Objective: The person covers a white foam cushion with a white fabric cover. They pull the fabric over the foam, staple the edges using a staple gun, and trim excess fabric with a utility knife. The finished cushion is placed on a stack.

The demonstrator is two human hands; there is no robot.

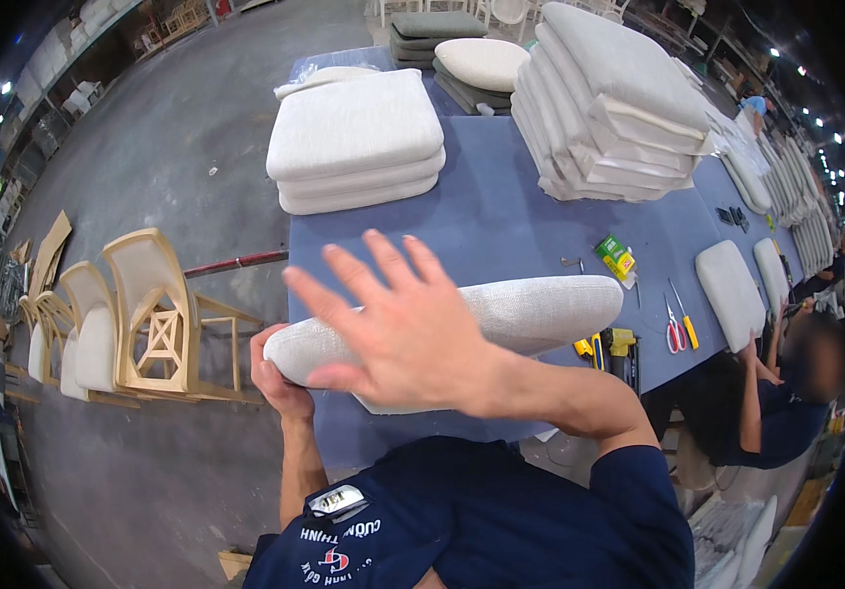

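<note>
A light grey upholstered seat cushion [540, 304] is tilted up on its edge in front of me, over the near part of the blue table. My left hand [280, 381] is wrapped round the cushion's left end, its thumb near the rounded corner. Across the middle of the cushion reaches my right hand [398, 329], fingers spread wide and palm toward the fabric. Whether the palm touches the cloth I cannot tell. A pale strip of the cushion's underside shows below the right wrist.
Stacked cushions [354, 128] and a taller stack [609, 108] stand on the blue table [481, 216]. Red-handled pliers [676, 336], a yellow screwdriver [689, 332], a green-yellow box [616, 257] and a staple gun [623, 351] lie at right. A co-worker [786, 393] handles another cushion. Wooden chairs [158, 324] stand left.
</note>
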